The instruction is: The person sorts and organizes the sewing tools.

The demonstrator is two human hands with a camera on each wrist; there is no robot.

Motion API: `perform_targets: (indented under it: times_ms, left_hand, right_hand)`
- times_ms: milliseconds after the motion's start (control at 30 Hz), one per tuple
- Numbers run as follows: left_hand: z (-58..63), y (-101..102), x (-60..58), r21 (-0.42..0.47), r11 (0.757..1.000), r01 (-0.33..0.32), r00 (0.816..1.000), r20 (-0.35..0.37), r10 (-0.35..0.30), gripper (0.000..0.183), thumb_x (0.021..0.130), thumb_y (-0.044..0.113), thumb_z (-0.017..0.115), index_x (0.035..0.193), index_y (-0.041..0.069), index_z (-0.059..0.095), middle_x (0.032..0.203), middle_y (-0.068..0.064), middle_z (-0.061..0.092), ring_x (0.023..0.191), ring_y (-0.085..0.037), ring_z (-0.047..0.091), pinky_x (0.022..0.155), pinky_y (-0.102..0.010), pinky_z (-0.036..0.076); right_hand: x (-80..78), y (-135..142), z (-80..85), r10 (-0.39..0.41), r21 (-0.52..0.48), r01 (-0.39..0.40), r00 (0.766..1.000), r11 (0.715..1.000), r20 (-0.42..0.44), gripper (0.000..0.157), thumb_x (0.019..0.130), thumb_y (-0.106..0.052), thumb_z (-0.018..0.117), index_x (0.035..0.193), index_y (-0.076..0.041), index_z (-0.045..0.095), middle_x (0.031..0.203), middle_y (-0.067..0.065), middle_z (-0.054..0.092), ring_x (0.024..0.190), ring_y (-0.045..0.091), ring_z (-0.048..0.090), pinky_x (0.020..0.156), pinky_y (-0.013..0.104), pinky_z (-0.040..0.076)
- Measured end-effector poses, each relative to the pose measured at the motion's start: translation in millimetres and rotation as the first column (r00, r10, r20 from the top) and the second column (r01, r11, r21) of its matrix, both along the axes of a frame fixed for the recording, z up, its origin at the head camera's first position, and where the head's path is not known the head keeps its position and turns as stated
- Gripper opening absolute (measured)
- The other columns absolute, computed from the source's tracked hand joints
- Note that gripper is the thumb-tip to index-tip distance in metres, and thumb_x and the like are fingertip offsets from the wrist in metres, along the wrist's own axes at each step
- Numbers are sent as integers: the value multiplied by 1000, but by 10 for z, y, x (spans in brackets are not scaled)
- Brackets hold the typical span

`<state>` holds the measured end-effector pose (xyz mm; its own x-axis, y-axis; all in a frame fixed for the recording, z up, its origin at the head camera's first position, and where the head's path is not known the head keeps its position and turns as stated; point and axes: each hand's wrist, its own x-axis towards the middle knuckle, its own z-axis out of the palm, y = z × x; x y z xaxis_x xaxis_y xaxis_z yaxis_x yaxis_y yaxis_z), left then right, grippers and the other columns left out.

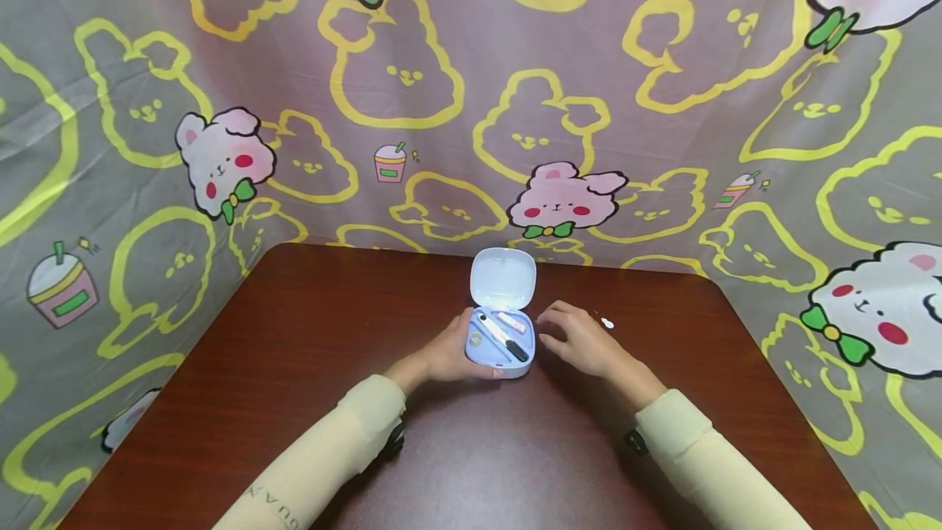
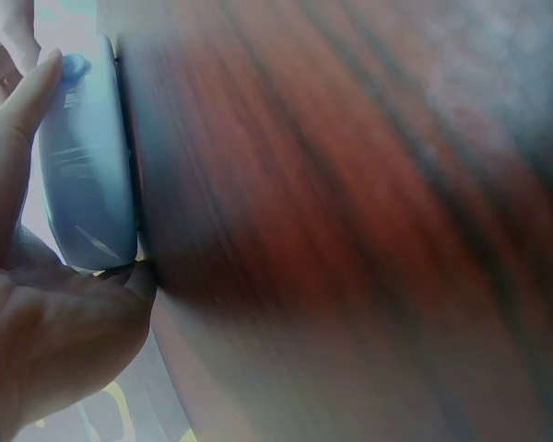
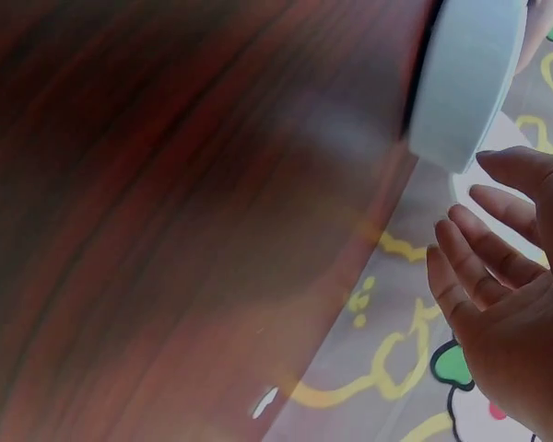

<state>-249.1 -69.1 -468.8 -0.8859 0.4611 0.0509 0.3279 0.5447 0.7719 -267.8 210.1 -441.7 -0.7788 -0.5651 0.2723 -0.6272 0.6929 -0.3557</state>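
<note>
A small pale-blue case (image 1: 500,370) stands on the table with its white hinged lid (image 1: 504,276) raised. Inside it lie a slim white stick with a black end (image 1: 504,337), a small white piece with reddish marks (image 1: 511,322) and a small gold ring-shaped thing (image 1: 475,339). My left hand (image 1: 447,352) grips the case from its left side; the left wrist view shows a digit at a round blue button (image 2: 75,66) on the case wall. Just off the right side, my right hand (image 1: 581,339) holds nothing, its fingers loosely bent and spread (image 3: 507,267).
On the brown wooden table (image 1: 309,325), a small white scrap (image 1: 607,323) lies beyond my right hand. Cloth (image 1: 441,47) printed with cartoon animals hangs behind the table's back edge and along both sides.
</note>
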Motion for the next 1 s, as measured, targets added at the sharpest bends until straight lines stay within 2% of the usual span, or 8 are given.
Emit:
perform_targets:
  times_ms: [200, 400, 600, 1000]
  left_hand:
    - [8, 3, 7, 5, 1000, -7, 1000, -15, 7, 108, 69, 40, 94, 147, 1, 31, 127, -13, 49, 116, -24, 49, 100, -43, 44]
    - [0, 1, 5, -2, 1000, -10, 1000, -2, 10, 109, 69, 41, 94, 148, 1, 30, 129, -14, 48, 117, -24, 49, 100, -43, 44]
    - [-3, -3, 10, 3, 1000, -11, 1000, 2, 11, 109, 70, 42, 94, 149, 1, 30, 131, -15, 48, 118, -25, 49, 101, -44, 44]
    - [-5, -2, 11, -7, 1000, -7, 1000, 16, 7, 111, 70, 44, 93, 151, 5, 28, 132, -13, 47, 119, -23, 49, 102, -43, 43]
  right_hand:
    - [-33, 129, -46, -22, -7, 22, 1000, 1000, -3, 26, 91, -11, 76, 115, -2, 72, 111, 7, 66, 103, 25, 65, 92, 48, 53]
    - [-47, 264, -60, -97, 30, 96, 995, 995, 19, 33, 91, -14, 76, 122, -2, 70, 118, 10, 63, 108, 29, 62, 95, 52, 52]
    - [-84, 393, -83, -151, 39, 151, 988, 988, -4, 37, 91, -15, 76, 124, -3, 68, 122, 14, 62, 114, 35, 59, 99, 58, 47]
    - [-144, 630, -111, -195, 61, 195, 981, 979, -11, 39, 90, -14, 75, 125, 0, 66, 122, 18, 63, 116, 40, 59, 94, 62, 46]
